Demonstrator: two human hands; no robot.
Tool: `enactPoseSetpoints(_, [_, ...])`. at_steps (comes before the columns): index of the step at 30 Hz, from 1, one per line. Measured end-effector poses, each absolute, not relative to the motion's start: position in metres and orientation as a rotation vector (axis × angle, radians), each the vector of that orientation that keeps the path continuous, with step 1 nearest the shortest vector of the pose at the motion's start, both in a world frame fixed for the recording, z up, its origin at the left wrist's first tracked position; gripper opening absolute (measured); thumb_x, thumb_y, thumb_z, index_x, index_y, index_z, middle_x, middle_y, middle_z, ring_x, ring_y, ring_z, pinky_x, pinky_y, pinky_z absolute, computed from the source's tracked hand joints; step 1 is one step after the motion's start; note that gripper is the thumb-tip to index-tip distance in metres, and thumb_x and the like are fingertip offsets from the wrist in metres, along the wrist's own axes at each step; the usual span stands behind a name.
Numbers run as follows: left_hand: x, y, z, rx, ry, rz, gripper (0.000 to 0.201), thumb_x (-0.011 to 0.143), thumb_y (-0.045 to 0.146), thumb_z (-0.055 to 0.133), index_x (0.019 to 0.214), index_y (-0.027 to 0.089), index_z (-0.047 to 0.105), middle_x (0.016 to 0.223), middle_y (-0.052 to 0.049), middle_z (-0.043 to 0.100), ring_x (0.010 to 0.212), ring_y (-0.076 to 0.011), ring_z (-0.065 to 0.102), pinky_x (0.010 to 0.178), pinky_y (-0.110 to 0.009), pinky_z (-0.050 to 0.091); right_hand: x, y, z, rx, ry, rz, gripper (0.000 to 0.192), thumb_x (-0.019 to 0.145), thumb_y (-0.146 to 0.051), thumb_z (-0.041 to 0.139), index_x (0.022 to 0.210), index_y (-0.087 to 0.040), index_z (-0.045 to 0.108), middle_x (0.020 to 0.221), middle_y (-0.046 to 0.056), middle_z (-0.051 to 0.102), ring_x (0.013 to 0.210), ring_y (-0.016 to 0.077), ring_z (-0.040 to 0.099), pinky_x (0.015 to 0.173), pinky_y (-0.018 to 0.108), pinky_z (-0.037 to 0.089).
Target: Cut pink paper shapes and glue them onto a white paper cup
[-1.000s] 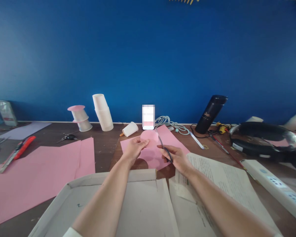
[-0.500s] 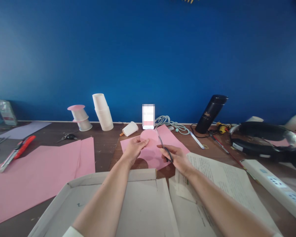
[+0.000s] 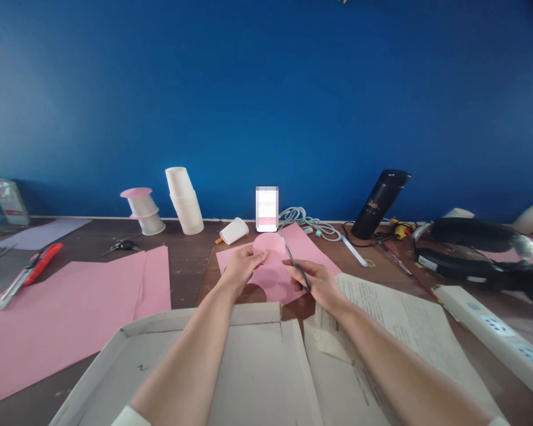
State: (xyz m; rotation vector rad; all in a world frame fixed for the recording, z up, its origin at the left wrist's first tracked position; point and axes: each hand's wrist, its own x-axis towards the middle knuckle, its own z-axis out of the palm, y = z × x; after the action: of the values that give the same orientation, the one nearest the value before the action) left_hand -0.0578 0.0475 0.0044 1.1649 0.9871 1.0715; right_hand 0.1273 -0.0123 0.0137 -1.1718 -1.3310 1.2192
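My left hand [image 3: 242, 269] pinches a rounded pink paper piece [image 3: 270, 244] between thumb and fingers. Scissors [image 3: 293, 260] with dark handles are gripped in my right hand [image 3: 315, 283], their blades pointing up and away at the right edge of that piece. Whether the blades touch the paper I cannot tell. Beneath both hands lies a larger pink sheet [image 3: 304, 248] with a curved cut-out at its lower left. A phone [image 3: 267, 210] with a lit, blurred screen stands upright just behind the paper.
White paper cups [image 3: 186, 207] stand stacked at the back left, beside cups with pink discs [image 3: 143, 204]. A cutter knife [image 3: 31, 273] rests on pink sheets [image 3: 80, 307]. A shallow box [image 3: 253, 367] lies in front. To the right are a black flask [image 3: 379, 204] and a power strip [image 3: 493, 337].
Almost nothing differs. The view has shifted very slightly, and both hands keep their hold on the paper and the scissors.
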Motion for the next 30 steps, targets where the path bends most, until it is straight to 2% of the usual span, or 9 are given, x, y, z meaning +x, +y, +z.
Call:
enactPoseSetpoints(12, [-0.0554,0.0426,0.0129,1.118,1.058,1.096,0.039,0.055,0.048,0.075,0.065,0.014,0.058,0.056,0.0,0.052,0.048,-0.0087,0.041,0.047,-0.023,0.029,0.1263,-0.0121,0.0144,-1.189,-1.353,1.191,0.045,0.074,-0.048,0.064,0.104,-0.014,0.067,0.061,0.0,0.052,0.054,0.0112,0.047,0.053,0.027,0.039])
enactPoseSetpoints(30, [-0.056,0.0453,0.0101,1.157,1.032,1.119,0.039,0.057,0.049,0.074,0.067,0.014,0.06,0.059,-0.002,0.053,0.052,-0.0095,0.044,0.048,-0.022,0.031,0.124,-0.013,0.0167,-1.191,-1.314,1.197,0.045,0.073,-0.047,0.065,0.103,-0.014,0.067,0.061,0.0,0.053,0.053,0.011,0.048,0.054,0.028,0.041])
